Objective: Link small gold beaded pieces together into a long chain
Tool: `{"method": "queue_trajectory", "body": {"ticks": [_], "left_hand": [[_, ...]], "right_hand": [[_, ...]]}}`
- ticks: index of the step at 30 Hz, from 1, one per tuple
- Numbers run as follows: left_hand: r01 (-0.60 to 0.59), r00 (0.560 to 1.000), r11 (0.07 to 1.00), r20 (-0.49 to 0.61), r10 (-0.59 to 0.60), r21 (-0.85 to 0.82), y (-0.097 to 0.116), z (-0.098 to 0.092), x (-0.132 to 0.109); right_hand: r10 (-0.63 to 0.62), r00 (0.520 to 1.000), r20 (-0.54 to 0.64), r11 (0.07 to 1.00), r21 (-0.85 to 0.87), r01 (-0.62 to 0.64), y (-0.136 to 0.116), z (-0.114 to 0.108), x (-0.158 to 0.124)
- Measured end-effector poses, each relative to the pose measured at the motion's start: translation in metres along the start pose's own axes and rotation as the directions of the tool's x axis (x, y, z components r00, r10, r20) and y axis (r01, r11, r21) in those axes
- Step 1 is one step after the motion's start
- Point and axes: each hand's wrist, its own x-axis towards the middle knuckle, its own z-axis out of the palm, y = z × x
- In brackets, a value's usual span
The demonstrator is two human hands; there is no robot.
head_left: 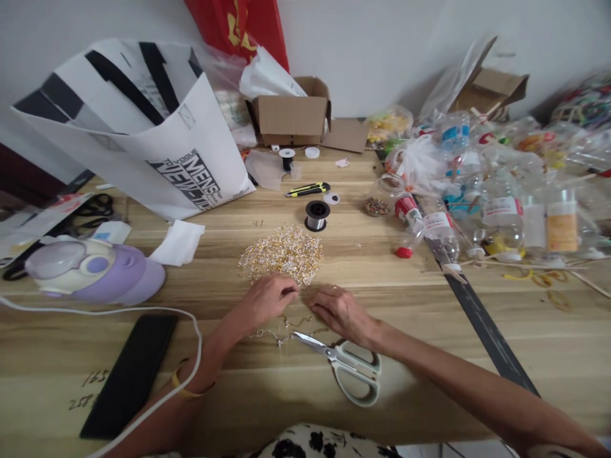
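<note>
My left hand (267,299) is at the near edge of a pile of small gold and silver beads or charms (284,254). Its thumb and fingers are pinched together, and anything between them is too small to make out. Just right of it, my right hand (340,312) rests low over the table, fingers bent and pressed together; what they hold, if anything, is hidden. Below the hands lies a thin chain with small charms (271,334). Scissors with pale handles (356,369) lie under my right wrist, their blades touching the chain's right part.
Behind the pile are a spool of silver wire (316,217), a yellow-black utility knife (308,189) and a black spool (287,160). A glass jar of beads (382,197) and plastic bottles (499,216) crowd the right. A phone (131,375) and white cable (198,331) lie left.
</note>
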Motion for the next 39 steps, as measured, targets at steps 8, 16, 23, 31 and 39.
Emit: {"method": "queue_trajectory", "body": {"ticks": [8,16,23,31,39], "left_hand": [[0.031,0.999,1.0,-0.017,-0.031,-0.005,-0.004,-0.001,-0.003],[0.099,0.961,0.975,-0.235,-0.146,-0.199,-0.02,0.002,-0.004],[0.028,0.95,0.98,-0.299,-0.088,-0.199,-0.024,0.005,-0.004],[-0.064,0.976,0.998,-0.212,0.057,-0.027,-0.019,0.013,-0.001],[-0.142,0.973,0.974,-0.157,0.171,0.176,-0.019,0.023,0.002]], "right_hand": [[0.04,0.993,0.109,0.994,-0.102,-0.028,-0.001,0.005,0.009],[-0.043,0.957,0.286,0.932,-0.334,0.141,-0.012,-0.002,0.014],[-0.117,0.943,0.31,0.874,-0.419,0.246,-0.015,-0.001,0.003],[-0.08,0.961,0.266,0.875,-0.442,0.196,-0.018,-0.002,-0.007],[-0.079,0.968,0.238,0.973,-0.191,0.126,0.002,-0.01,-0.008]]}}
